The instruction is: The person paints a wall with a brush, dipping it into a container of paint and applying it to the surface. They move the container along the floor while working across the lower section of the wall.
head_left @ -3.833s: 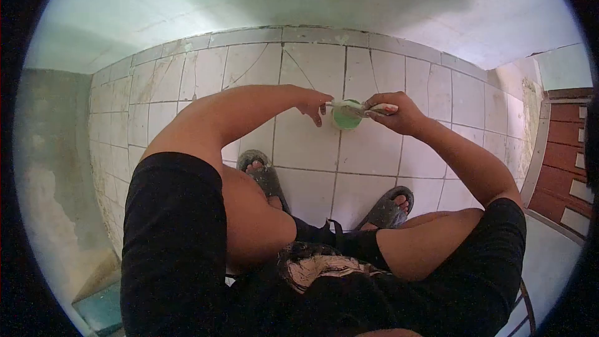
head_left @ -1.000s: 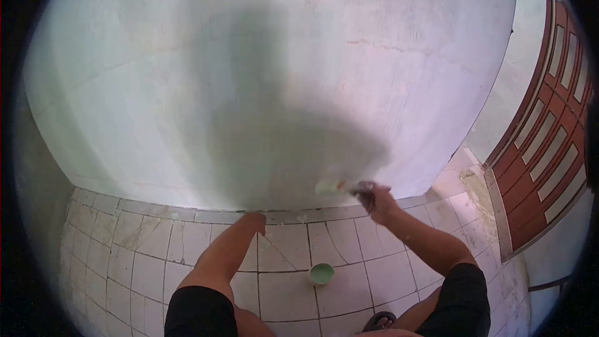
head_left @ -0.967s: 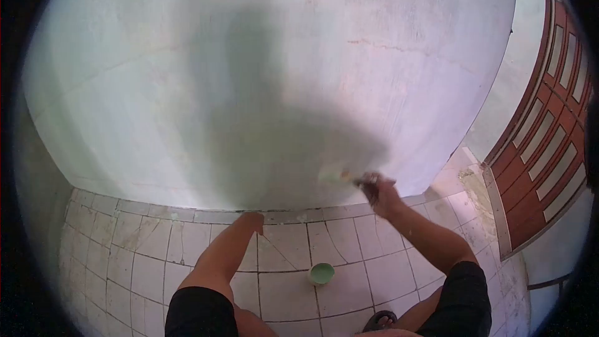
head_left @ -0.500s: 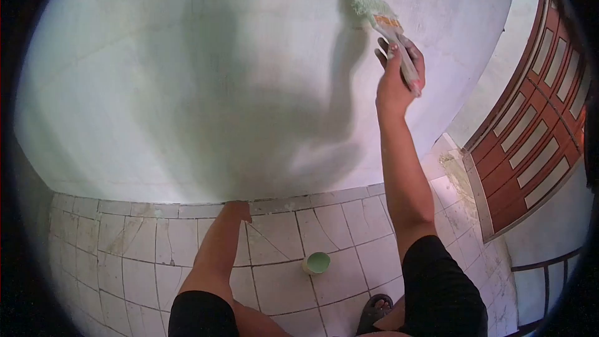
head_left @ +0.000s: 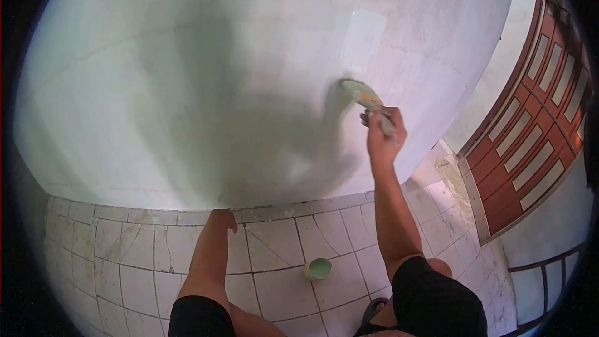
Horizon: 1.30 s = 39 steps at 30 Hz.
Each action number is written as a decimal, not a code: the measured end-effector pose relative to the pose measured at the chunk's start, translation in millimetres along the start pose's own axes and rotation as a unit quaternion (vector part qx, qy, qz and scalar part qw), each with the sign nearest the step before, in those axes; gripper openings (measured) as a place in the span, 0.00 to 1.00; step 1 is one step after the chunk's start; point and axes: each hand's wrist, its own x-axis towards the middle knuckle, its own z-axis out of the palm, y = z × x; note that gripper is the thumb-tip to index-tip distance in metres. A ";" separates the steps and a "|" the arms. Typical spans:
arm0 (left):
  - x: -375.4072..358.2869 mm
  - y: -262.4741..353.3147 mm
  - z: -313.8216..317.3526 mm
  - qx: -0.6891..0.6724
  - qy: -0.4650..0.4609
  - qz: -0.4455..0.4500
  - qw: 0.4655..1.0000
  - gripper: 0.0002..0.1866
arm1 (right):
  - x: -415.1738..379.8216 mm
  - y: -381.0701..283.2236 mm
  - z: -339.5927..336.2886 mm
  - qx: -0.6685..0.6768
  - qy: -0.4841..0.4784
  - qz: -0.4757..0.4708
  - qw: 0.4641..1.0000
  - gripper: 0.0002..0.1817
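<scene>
My right hand [head_left: 385,134] is closed around the handle of a paintbrush [head_left: 369,98]. The brush's bristles are coated in pale green paint and press against the pale wall [head_left: 274,56]. A wet, lighter patch of paint [head_left: 365,34] shows on the wall above the brush. Low down on the left, my left hand [head_left: 223,217] is near the foot of the wall; its fingers are mostly hidden from view. On the floor between my arms stands a small cup of green paint [head_left: 319,269].
Whitish floor tiles [head_left: 281,293] with dark joints run up to a tiled strip [head_left: 268,213] along the wall. A red-brown slatted door [head_left: 527,131] stands at the right. A sandal-clad foot [head_left: 374,309] is close to the cup. Shadows fall across the wall.
My right hand has brought the paintbrush down the wall, leaving a wet streak above it. The left arm has barely shifted, and the paint cup stays on the same tile.
</scene>
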 end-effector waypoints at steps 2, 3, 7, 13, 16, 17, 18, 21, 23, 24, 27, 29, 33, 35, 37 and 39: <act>-3.0 -2.7 4.4 -0.002 -0.001 -0.002 1.000 0.30 | 25.1 -24.6 -3.0 -0.053 -0.062 0.058 0.995 0.07; -2.2 -1.7 3.3 -0.001 0.000 -0.001 1.000 0.30 | 42.9 -24.7 2.2 -0.018 -0.072 0.104 0.992 0.06; -4.0 0.2 3.1 0.003 -0.002 -0.004 1.000 0.30 | 118.2 -54.3 33.7 0.061 -0.061 0.085 0.993 0.09; -0.9 10.1 5.5 0.007 -0.006 -0.006 1.000 0.29 | 158.6 -95.5 41.6 0.160 -0.017 -0.003 0.987 0.08; 0.9 12.4 5.1 0.008 -0.005 -0.008 1.000 0.29 | 143.1 -73.1 38.3 0.142 0.006 -0.085 0.986 0.05; 1.0 12.8 5.7 0.006 -0.004 -0.008 1.000 0.29 | 130.7 -56.0 36.6 0.092 0.028 -0.149 0.984 0.05; 0.9 12.9 6.3 0.006 -0.004 -0.007 1.000 0.29 | 113.9 -37.0 33.3 0.019 0.027 -0.192 0.981 0.05; 2.6 12.5 8.6 0.005 -0.004 -0.010 1.000 0.29 | 42.5 13.0 24.7 -0.048 0.028 -0.168 0.984 0.09; 5.7 11.5 9.9 0.007 -0.005 -0.012 1.000 0.29 | -10.8 43.8 15.1 -0.060 0.030 -0.114 0.991 0.08; 1.8 10.8 10.2 0.006 -0.005 -0.015 1.000 0.29 | -36.7 59.2 8.6 -0.064 0.017 -0.085 0.994 0.07; -9.2 11.8 7.8 0.012 -0.006 -0.018 1.000 0.29 | -89.6 54.1 -2.6 0.024 0.018 0.074 0.997 0.06; -15.3 11.8 4.1 0.012 -0.003 -0.019 1.000 0.28 | -90.5 56.2 0.2 0.107 0.030 0.172 0.979 0.06; -13.4 11.0 3.6 0.032 -0.005 -0.017 0.999 0.27 | -30.6 44.5 9.2 -0.026 -0.006 0.128 0.991 0.05; -2.3 7.7 7.3 0.063 -0.005 -0.011 0.998 0.26 | 17.8 12.6 29.1 0.069 0.026 0.166 0.983 0.05; -23.9 16.7 -1.5 0.082 0.034 0.000 0.996 0.26 | 59.9 -12.9 44.5 0.120 0.083 0.103 0.984 0.07; -25.6 19.2 -6.2 0.099 0.069 0.013 0.993 0.26 | 93.1 -26.6 53.7 0.188 0.109 0.033 0.976 0.07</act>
